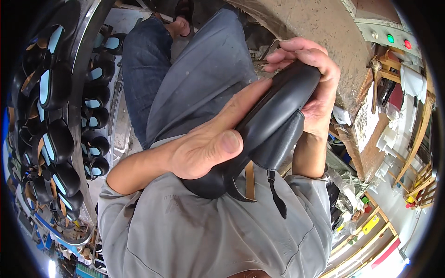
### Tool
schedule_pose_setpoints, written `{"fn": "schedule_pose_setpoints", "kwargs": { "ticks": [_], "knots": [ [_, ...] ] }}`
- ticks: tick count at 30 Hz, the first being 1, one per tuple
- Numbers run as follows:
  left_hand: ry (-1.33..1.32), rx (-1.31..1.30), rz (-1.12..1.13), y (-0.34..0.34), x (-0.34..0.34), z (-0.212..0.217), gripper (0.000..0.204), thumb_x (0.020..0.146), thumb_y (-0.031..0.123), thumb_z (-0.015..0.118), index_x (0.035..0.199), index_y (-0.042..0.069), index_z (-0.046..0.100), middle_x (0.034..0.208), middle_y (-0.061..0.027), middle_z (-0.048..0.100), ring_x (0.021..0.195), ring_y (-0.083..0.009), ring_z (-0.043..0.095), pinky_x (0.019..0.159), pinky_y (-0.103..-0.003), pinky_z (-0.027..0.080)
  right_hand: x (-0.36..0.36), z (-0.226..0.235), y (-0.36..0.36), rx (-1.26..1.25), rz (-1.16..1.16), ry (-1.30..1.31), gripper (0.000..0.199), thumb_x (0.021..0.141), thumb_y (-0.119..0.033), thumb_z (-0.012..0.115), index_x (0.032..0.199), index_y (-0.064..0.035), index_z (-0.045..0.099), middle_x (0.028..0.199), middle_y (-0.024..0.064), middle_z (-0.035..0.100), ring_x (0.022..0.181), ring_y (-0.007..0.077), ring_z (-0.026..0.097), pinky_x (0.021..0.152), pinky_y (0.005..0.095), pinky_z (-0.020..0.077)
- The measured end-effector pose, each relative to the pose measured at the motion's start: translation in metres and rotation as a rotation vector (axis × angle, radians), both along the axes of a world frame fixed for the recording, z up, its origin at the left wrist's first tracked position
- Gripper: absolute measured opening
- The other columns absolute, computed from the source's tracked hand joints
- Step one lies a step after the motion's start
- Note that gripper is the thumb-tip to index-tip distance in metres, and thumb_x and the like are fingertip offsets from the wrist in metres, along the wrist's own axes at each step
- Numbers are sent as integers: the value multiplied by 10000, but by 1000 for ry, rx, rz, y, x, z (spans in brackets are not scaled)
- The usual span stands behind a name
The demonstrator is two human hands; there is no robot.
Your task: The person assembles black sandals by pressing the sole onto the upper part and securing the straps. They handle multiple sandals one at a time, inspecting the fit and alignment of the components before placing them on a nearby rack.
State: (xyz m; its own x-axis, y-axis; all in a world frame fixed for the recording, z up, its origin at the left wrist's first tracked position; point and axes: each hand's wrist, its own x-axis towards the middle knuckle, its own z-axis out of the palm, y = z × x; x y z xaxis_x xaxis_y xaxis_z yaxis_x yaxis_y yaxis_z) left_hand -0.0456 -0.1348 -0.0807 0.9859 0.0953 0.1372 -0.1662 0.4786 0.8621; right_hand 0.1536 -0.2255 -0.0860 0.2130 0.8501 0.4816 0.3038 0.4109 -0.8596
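Observation:
A black leather sandal (281, 110) is held on its side in front of my grey shirt. My left hand (206, 141) grips it from the left, with the thumb over the near edge and the fingers stretched along the sole side. Round the far end, the fingers of my right hand (320, 76) are curled, its palm against the upper. A wide black strap (282, 143) shows on the right side of the sandal. Below it hang a narrow strap end (278, 201) and another strap with a tan inner face (250, 178). The sole's underside is mostly hidden.
On the left, a curved metal rack (83, 60) carries several black sandals (58, 139) with light blue insoles. At the upper right stands a worn brown bench (324, 28), and a panel (382, 34) with green and red buttons. A hammer (374, 83) and wooden racks (371, 231) are farther right.

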Motion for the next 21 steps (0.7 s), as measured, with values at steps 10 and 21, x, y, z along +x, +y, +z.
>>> {"fn": "schedule_pose_setpoints", "kwargs": {
  "ticks": [10,21],
  "knots": [
    [236,115,60,10,-2,2,799,968,439,440,1454,-76,71,1427,-228,330,1332,-261,337,1084,-331,269,-16,17,-5,-365,-289,-180,684,580,-91,834,1201,-54,551,1117,108,557,1031,258,540,915,341,421],
    [556,-766,148,25,-51,-14,502,913,212,521,1324,-54,411,1135,-186,578,931,-285,615,797,-379,516,-41,20,15,-239,43,571,604,948,-359,521,1381,27,356,1193,110,554,1061,165,527,920,296,419]
  ]
}}
